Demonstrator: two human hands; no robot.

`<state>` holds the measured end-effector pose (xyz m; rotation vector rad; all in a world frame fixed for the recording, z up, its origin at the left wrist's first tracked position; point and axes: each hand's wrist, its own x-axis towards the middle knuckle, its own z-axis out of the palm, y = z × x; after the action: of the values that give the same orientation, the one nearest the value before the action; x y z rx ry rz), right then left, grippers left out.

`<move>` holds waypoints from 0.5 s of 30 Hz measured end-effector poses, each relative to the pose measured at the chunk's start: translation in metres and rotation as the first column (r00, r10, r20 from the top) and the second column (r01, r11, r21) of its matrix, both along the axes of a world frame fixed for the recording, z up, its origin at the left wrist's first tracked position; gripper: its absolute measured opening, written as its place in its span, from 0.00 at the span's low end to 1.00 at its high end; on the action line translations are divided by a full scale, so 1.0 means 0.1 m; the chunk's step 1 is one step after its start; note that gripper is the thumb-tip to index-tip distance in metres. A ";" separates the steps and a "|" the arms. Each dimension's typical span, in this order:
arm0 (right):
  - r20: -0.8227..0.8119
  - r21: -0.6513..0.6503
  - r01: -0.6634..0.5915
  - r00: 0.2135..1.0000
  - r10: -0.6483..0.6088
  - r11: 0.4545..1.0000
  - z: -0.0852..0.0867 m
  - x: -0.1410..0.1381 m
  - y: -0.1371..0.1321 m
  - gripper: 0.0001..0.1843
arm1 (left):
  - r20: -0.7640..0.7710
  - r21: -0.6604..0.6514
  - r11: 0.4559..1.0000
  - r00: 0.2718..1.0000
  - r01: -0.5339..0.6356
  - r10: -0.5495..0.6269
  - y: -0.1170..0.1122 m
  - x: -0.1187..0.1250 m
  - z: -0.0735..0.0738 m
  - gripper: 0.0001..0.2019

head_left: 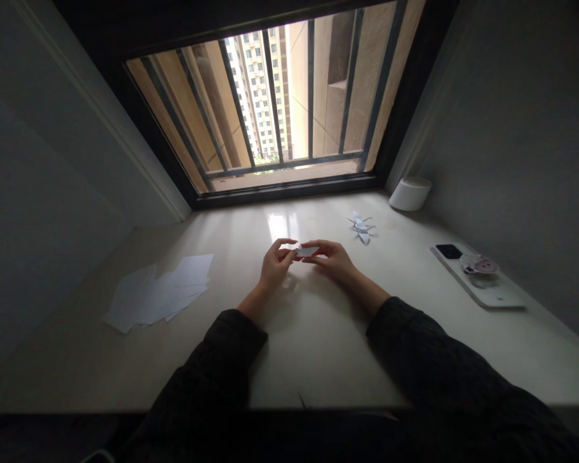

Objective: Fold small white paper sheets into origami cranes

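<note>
Between my two hands, a small folded piece of white paper (307, 252) is held just above the pale sill. My left hand (276, 262) pinches its left end with thumb and fingers. Gripping the right end is my right hand (332, 258), its fingers closed above and below the paper. The fingertips hide part of the folds. Beyond my right hand lies a folded paper figure (361, 228) with several thin, leg-like points. Off to the left of my left hand, loose white paper sheets (166, 289) overlap in a spread pile.
The pale sill (318, 360) runs up to a dark-framed window (289, 193) with bars outside. A white cylindrical object (410, 194) stands in the back right corner. Along the right wall lies a white phone (499, 297) with a round pinkish grip (482, 265) on it.
</note>
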<state>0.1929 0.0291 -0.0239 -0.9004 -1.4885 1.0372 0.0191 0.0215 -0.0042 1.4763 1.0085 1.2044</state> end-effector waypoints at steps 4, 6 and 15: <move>-0.075 -0.076 -0.033 0.997 0.027 0.997 0.04 0.01 -0.04 0.21 | 0.023 -0.043 0.999 1.000 0.003 -0.002 0.01 -0.01 0.00 0.14; -0.149 -0.107 -0.046 0.988 0.030 0.993 0.07 -0.01 -0.06 0.22 | 0.024 -0.020 1.000 1.000 0.004 -0.003 0.01 -0.01 -0.01 0.15; -0.231 -0.157 -0.008 0.973 -0.029 0.988 0.10 -0.08 -0.09 0.18 | 0.024 0.177 0.978 0.994 -0.110 0.108 -0.02 0.01 -0.05 0.11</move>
<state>0.1847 0.0196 -0.0134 -0.8625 -1.2183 1.2210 0.0206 0.0196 -0.0087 1.5645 1.0041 1.4127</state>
